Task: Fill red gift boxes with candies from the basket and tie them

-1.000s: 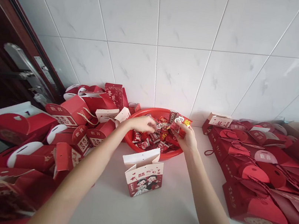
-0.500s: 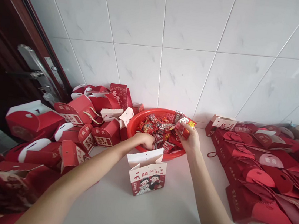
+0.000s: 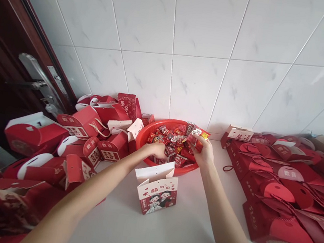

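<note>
A red plastic basket (image 3: 143, 132) holds a pile of small wrapped candies (image 3: 174, 136) in red and brown packets. My left hand (image 3: 157, 151) reaches into its near left part, fingers closed at a dark red candy packet (image 3: 170, 151); the fingertips are partly hidden. At the right rim, above the pile, my right hand (image 3: 205, 151) grips several candy packets (image 3: 195, 136), one of them with a white label and one with yellow. In front of the basket, between my forearms, an open-topped paper gift box (image 3: 158, 198) stands upright, printed with a cartoon couple.
Red gift boxes (image 3: 112, 146) are heaped on the left of the white table (image 3: 144, 240). More closed red boxes (image 3: 279, 232) stand in rows on the right. Behind is a tiled wall (image 3: 198, 82), with a dark door (image 3: 5, 45) at far left.
The camera view has shifted slightly. My left hand has moved a little within the candies, and a dark packet now shows at its fingers. My right hand keeps its packets.
</note>
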{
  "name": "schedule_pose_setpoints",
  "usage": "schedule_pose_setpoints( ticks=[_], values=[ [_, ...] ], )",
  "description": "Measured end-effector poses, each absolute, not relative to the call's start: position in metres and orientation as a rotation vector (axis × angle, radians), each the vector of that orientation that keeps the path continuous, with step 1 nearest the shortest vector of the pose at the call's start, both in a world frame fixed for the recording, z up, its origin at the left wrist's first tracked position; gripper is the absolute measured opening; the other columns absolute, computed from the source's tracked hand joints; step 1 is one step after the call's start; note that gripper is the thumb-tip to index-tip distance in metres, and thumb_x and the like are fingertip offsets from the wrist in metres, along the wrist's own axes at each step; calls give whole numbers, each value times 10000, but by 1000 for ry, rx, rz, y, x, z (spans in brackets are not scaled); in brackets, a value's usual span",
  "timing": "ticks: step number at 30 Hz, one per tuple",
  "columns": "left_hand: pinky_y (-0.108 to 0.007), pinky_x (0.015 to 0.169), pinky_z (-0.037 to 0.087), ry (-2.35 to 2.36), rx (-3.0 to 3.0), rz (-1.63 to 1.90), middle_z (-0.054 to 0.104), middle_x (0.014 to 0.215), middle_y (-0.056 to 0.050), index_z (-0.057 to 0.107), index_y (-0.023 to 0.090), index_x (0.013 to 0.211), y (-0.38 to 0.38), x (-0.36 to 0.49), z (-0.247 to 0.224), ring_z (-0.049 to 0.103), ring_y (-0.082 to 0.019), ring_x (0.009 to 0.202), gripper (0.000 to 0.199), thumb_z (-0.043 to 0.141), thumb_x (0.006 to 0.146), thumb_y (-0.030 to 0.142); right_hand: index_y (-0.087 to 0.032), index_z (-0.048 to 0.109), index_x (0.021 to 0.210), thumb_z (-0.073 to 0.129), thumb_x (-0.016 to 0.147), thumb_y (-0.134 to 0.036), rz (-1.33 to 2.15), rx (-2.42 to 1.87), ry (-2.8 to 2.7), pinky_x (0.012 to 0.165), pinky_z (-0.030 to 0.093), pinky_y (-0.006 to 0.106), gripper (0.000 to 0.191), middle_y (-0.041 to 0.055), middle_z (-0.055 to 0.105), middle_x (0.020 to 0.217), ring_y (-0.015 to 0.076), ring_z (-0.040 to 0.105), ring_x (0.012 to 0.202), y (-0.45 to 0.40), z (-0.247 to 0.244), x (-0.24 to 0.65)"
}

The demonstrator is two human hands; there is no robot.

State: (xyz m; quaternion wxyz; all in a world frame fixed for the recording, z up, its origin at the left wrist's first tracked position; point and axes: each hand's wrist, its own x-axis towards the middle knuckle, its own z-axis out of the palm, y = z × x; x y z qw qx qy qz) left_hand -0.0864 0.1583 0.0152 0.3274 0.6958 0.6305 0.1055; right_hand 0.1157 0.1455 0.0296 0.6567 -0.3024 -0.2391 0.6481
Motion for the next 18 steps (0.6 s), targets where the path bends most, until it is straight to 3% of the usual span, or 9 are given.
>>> schedule_pose_setpoints(
  ticks=[5, 10, 14, 18],
  values=[
    [-299, 627, 583, 1553, 1604, 343, 720, 606, -61, 724, 161, 666, 157, -99, 44, 725, -227, 657, 245, 826, 621, 379, -214, 680, 706, 806, 565, -159, 1478, -689, -545, 674, 597, 265, 197, -22, 742, 744, 153, 697, 718, 147, 29, 116],
    [-319, 755, 599, 1507, 1594, 570, 775, 791, -66, 751, 156, 820, 158, -111, 62, 739, -207, 762, 226, 802, 625, 259, -205, 685, 705, 806, 556, -157, 1481, -692, -541, 678, 599, 262, 198, -27, 726, 716, 147, 694, 702, 146, 30, 117],
    [-305, 794, 580, 1530, 1719, 652, 779, 834, -51, 751, 159, 769, 168, -114, 65, 728, -212, 843, 122, 676, 672, 164, -206, 683, 720, 821, 555, -171, 1464, -707, -538, 669, 595, 263, 218, -28, 728, 723, 150, 695, 701, 146, 31, 116],
    [-287, 859, 535, 1598, 1899, 721, 784, 948, -48, 752, 175, 823, 193, -98, 58, 702, -223, 965, 184, 610, 721, 117, -206, 691, 725, 820, 550, -164, 1445, -718, -525, 648, 587, 259, 221, -24, 729, 715, 153, 694, 685, 145, 32, 116]
  ],
)
